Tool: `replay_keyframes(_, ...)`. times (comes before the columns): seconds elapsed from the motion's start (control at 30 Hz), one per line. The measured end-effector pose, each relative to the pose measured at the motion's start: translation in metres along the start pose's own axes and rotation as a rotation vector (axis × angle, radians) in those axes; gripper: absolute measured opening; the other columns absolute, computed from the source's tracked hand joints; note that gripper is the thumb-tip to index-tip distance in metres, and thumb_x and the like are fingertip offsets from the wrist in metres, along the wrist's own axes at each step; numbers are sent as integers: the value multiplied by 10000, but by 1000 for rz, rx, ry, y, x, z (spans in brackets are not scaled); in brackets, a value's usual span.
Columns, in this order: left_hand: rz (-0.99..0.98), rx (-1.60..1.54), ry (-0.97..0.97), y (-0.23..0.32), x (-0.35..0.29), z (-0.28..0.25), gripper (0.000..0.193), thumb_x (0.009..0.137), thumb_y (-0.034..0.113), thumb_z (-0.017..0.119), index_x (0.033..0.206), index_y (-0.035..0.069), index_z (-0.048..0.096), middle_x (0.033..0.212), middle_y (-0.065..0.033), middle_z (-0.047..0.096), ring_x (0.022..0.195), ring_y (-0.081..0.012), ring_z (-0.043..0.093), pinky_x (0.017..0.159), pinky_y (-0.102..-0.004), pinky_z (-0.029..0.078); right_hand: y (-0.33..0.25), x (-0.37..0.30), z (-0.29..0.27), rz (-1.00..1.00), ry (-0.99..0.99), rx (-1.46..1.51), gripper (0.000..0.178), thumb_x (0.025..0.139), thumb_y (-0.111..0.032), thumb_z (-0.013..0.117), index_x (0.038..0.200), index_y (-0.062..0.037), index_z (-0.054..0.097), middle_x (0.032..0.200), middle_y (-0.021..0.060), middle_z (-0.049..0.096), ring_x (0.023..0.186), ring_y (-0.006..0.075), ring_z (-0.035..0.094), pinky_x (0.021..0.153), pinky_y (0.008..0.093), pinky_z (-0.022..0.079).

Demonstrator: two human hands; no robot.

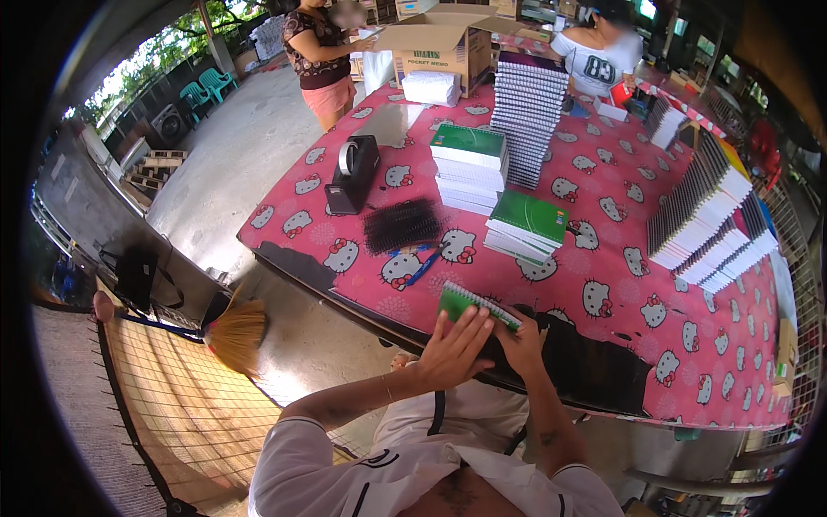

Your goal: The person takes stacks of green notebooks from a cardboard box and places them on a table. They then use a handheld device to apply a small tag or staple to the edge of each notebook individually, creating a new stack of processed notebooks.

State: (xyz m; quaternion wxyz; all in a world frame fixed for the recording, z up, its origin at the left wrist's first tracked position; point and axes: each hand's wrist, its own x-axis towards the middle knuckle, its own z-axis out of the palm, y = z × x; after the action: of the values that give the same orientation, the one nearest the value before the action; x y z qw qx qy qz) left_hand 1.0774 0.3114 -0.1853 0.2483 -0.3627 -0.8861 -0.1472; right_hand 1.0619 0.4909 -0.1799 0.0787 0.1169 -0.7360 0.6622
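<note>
At the near edge of the table I have a small green spiral notebook (455, 299), tilted, with its wire coil along the upper edge. My left hand (461, 346) lies over its green cover with the fingers stretched out. Around the notebook's right end my right hand (521, 342) is closed; part of its grip is hidden. Just beyond lie a blue pen-like tool (424, 265) and a heap of black binding coils (402, 226). To the right of these is a short stack of green notebooks (527, 226).
Taller stacks of green-covered books (469, 168) and spiral notebooks (527, 112) stand behind. A black tape dispenser (351, 177) sits left. More notebooks (702, 202) fill the right side. A cardboard box (439, 53) is at the back, with two people beyond the table. A broom (237, 336) leans left.
</note>
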Motion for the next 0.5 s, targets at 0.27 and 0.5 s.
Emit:
replay_keyframes(0.27, 105, 6, -23, -33, 44, -14, 639, 912, 475, 602, 1389, 63, 504, 1519, -137, 425, 1414, -346, 381, 1127, -671, 180, 13, -2, -5, 52, -130, -188, 263, 895, -112, 697, 1129, 8, 686, 890, 137, 718, 770, 191, 666, 721, 316, 512)
replay_keyframes(0.5, 13, -24, -176, -10, 1, 3, 873, 925, 609, 483, 1486, -46, 342, 1560, -264, 303, 1467, -413, 264, 1126, -677, 142, 17, -2, 0, -27, -120, -175, 337, 865, -90, 668, 1194, -16, 664, 995, 212, 710, 894, 278, 714, 786, 343, 525)
